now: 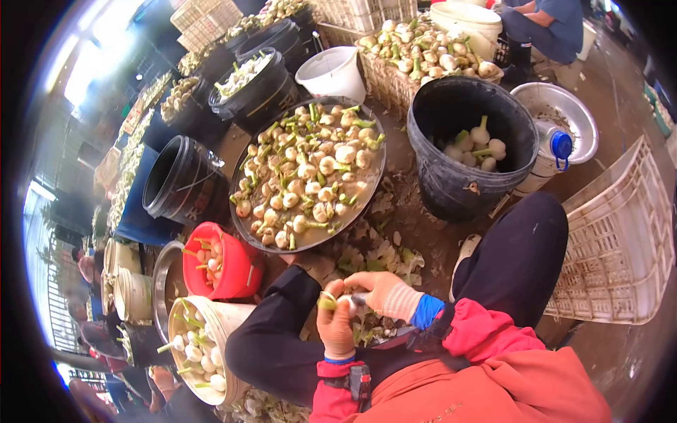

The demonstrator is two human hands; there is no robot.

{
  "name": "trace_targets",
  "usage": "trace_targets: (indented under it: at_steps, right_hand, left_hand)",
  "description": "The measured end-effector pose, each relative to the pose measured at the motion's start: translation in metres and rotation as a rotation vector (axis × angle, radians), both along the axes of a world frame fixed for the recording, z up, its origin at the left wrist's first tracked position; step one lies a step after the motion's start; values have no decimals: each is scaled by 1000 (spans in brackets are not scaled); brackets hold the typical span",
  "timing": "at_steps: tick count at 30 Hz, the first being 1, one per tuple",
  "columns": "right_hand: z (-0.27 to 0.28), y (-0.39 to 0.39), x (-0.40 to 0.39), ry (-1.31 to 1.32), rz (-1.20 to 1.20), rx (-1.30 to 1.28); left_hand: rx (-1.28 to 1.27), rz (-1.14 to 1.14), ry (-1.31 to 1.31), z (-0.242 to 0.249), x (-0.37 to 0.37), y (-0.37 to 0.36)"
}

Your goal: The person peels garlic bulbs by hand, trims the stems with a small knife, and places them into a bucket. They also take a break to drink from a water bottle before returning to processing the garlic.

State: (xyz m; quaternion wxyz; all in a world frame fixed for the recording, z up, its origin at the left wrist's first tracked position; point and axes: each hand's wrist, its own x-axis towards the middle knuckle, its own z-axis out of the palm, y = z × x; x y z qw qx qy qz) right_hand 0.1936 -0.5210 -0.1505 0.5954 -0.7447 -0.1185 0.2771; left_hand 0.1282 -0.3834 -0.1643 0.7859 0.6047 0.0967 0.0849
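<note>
My left hand [335, 326], in an orange-and-white work glove, is closed around a garlic bulb [347, 304] with a green stem, just above my lap. My gloved right hand [392, 293] is closed on what looks like a small knife [360, 299], its short grey part against the bulb; my fingers hide most of it. Ahead of my hands, a wide round tray [240, 220] bears many untrimmed garlic bulbs with cut green stems. Peeled white bulbs lie inside a black bucket [444, 185] ahead to the right.
A red bucket [243, 271] and a cream bucket [231, 315], both with garlic, stand left of my leg. A plastic crate [620, 233] leans at right. Leaf scraps [381, 257] litter the floor. Another person [557, 32] sits at the back right.
</note>
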Motion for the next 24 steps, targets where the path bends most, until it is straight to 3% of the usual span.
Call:
trace_targets:
  at_steps: [1, 2, 5, 7, 8, 10, 11, 12, 14, 16, 18, 20, 24]
  right_hand:
    - [-1, 0, 0, -42, 0, -64]
    - [-2, 1, 1, -81, 1, -128]
    - [7, 1, 3, -16, -27, -142]
    - [-6, 4, 0, -46, -60, -127]
    - [-13, 3, 2, -46, -62, -128]
    - [-14, 2, 4, 233, -225, 289]
    - [-13, -1, 6, 253, -382, 484]
    - [-13, -7, 12, 126, -434, 450]
    - [-24, -17, 20, 309, -547, 582]
    - [-55, -22, 27, 305, -324, 376]
    - [-69, -17, 24, -358, 248, -420]
    - [-32, -13, 11, -68, 238, -451]
    - [-45, -17, 18, -101, 221, -333]
  left_hand:
    - [60, -64, 18, -3, 0, -1]
    - [322, -48, -116, -4, 1, -4]
    - [368, -59, -188, -6, 1, -10]
    - [-94, -30, -38, -6, 2, -9]
    - [-96, -32, -38, -6, 4, -7]
    - [-869, -38, -35, 2, 8, -2]
    - [-935, 1, -42, 9, 11, -3]
    - [-1039, 9, -50, 12, 13, 1]
    - [-1289, -40, -84, 15, 14, 13]
    - [-1370, -150, -141, 13, 14, 21]
    - [-1336, -110, -56, 18, 16, 20]
    - [-1285, -57, 73, 10, 19, 24]
    - [-1150, 42, 335, -25, 36, 16]
